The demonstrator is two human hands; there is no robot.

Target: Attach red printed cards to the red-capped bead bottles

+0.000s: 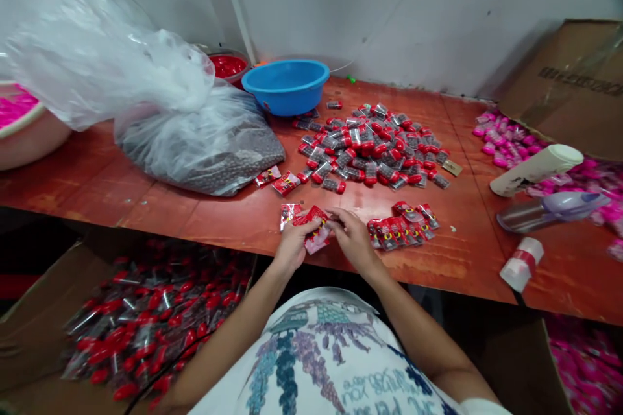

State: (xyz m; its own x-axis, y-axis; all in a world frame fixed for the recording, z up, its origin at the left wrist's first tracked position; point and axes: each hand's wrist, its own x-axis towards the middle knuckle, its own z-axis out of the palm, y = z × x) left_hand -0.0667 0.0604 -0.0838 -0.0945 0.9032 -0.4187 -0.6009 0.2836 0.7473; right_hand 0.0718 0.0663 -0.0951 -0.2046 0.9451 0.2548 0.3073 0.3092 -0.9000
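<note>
My left hand point(292, 243) grips a small red printed packet point(316, 233) near the table's front edge. The fingers of my right hand point(351, 233) are pinched at the packet's right side; whether they hold its edge or something small, I cannot make out. Just behind my left hand lies another red and white packet point(289, 213). Right of my right hand several filled red packets point(402, 230) lie in overlapping rows. Beyond the hands is a heap of small clear tubes with red caps point(370, 149) and dark contents.
A clear plastic bag point(204, 149) of dark beads slumps at left, beside a blue basin point(286, 84). A paper roll point(535, 168), a clear handled cup point(549, 211) and pink pieces point(511, 136) lie at right. Below the table, a carton point(43, 292) holds many red-capped tubes.
</note>
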